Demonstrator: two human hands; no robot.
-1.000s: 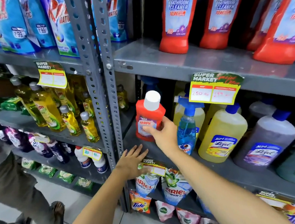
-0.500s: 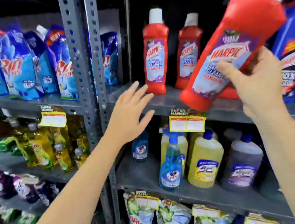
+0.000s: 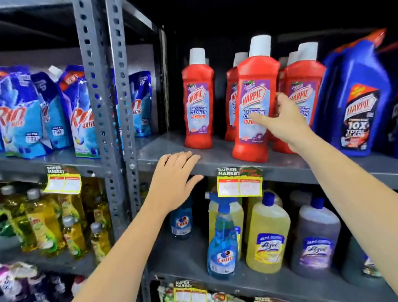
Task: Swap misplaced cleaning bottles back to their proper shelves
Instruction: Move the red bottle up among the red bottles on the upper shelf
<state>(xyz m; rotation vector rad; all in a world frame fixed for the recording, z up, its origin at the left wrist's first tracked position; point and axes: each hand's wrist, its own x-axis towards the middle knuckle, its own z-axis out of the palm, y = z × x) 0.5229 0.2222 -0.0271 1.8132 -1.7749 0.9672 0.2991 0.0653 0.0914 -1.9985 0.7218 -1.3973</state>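
— Half a second ago the red Harpic bottle point(image 3: 255, 103) hung tilted in the air; now it stands upright on the upper shelf point(image 3: 289, 165), the right hand point(image 3: 284, 122) curled round its side, thumb across the label.

— Its look?

— Red body, white cap, purple label (Bathroom Cleaner); matching red bottles point(image 3: 198, 98) just left of and behind the hand, blue Harpic bottles point(image 3: 360, 97) to its right.

— And the other hand?

— The left hand point(image 3: 174, 176) lies open, palm down on the shelf edge; Colin sprayer point(image 3: 221, 239) and yellow bottles point(image 3: 267, 236) below it.

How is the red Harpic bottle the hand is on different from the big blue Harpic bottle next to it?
The red white-capped Harpic bottle under the right hand is slim and straight; the blue Harpic bottle is wider, with an angled red-tipped neck. The red one's label is pale and purple, the blue one's dark. Both stand on the grey upper shelf.
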